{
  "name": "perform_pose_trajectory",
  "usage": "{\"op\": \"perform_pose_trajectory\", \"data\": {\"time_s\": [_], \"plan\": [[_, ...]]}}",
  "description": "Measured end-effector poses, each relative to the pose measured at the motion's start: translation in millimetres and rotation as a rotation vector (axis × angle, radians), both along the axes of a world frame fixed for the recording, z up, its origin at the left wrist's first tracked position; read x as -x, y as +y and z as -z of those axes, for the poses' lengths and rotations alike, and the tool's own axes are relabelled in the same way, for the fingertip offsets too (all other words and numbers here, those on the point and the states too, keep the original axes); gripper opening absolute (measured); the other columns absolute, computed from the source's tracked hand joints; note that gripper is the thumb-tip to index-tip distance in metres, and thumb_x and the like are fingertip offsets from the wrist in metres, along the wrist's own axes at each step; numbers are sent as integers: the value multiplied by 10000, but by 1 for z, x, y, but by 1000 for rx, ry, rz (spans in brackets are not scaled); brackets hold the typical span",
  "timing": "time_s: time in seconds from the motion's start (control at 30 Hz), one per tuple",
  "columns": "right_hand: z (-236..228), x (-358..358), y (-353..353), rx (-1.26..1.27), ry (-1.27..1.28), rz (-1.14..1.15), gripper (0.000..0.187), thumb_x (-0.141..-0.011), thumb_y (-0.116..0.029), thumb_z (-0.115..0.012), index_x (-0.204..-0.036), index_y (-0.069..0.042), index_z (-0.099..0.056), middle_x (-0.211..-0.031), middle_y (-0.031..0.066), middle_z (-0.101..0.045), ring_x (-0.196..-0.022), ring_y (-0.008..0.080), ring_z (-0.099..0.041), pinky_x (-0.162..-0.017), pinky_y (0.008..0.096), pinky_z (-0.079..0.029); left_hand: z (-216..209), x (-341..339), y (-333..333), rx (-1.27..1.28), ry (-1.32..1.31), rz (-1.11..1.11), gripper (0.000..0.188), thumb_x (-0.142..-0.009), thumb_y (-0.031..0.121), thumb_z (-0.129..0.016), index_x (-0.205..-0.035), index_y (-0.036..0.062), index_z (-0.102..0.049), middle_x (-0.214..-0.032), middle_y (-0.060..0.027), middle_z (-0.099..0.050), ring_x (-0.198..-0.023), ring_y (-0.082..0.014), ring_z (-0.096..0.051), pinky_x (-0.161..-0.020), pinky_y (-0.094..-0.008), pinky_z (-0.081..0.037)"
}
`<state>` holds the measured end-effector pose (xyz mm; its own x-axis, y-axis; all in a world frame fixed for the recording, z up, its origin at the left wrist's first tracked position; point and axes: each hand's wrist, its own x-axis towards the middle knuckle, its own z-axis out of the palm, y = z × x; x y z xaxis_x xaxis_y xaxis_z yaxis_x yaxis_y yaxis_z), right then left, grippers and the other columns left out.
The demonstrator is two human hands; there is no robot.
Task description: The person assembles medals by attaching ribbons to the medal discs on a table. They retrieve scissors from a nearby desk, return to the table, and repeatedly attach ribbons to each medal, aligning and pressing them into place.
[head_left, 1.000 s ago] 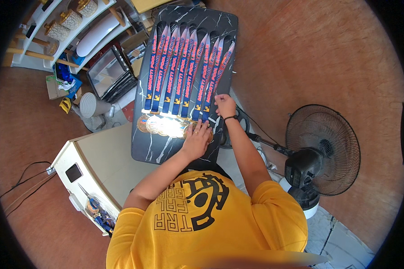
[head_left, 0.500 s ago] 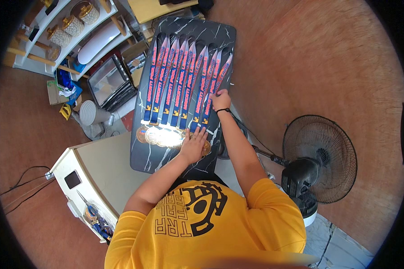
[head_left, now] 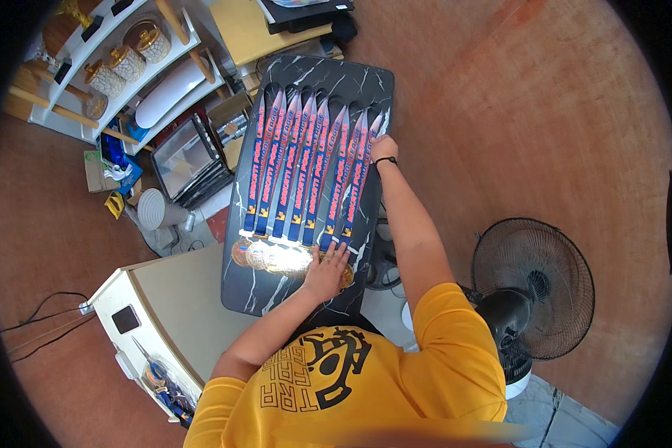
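Several gold medals (head_left: 276, 257) lie in a row at the near end of a black marble-patterned tabletop (head_left: 328, 78). Their blue and pink ribbons (head_left: 306, 164) stretch side by side toward the far end. My left hand (head_left: 325, 270) lies flat with fingers spread on the rightmost medals. My right hand (head_left: 383, 147) reaches out along the table's right edge, where its fingers close on the far end of the rightmost ribbon (head_left: 357, 175). A dark band sits on my right wrist.
A black standing fan (head_left: 532, 287) is at my right. A white cabinet (head_left: 168, 313) with scissors and tools on it stands at the near left. White shelves with gold-lidded jars (head_left: 131, 60), stacked frames (head_left: 187, 160) and clutter fill the far left, on a reddish floor.
My right hand has slid along the rightmost ribbon from near the medals to its far end. My left hand has stayed on the medals.
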<state>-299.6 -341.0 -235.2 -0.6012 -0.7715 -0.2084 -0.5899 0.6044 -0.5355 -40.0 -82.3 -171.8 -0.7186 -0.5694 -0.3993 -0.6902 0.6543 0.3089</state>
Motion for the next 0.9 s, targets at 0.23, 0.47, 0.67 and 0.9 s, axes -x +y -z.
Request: {"op": "perform_pose_trajectory", "data": {"time_s": [0.23, 0.47, 0.67, 0.9], "plan": [[-7, -2, -15, -75, 69, -34, 255, -885, -283, -666, -998, -58, -709, -1043, 188, -700, -1027, 366, -659, -880, 453, -520, -5, 6, 1, 33, -42, 26, 764, -890, 378, -602, -1512, 52, -299, -1604, -132, -219, -1487, -311, -189, -1158, -623, -115], [-10, -8, -2, 22, 47, 67, 262, -888, -291, -665, -955, -38, -645, -967, 175, -705, -948, 349, -681, -816, 448, -531, -10, 5, 4, 9, 28, -29, 785, -877, 365, -630, -1515, 59, -290, -1609, -138, -192, -1490, -313, -176, -1168, -597, -116], [-13, -24, 68, 306, -56, -111, 257, -846, -273, -719, -855, -45, -600, -805, 125, -656, -749, 298, -658, -678, 419, -508, -21, -22, 21, -110, 200, -62, 769, -880, 323, -648, -1504, 52, -291, -1600, -156, -187, -1486, -351, -161, -1167, -602, -104], [-27, -74, 190, 230, -73, -424, 308, -758, -258, -788, -873, -66, -577, -895, 138, -563, -855, 370, -584, -730, 461, -474, -35, -50, 51, -186, 236, -99, 670, -906, 287, -628, -1465, 32, -360, -1588, -164, -207, -1485, -371, -144, -1162, -616, -100]]}}
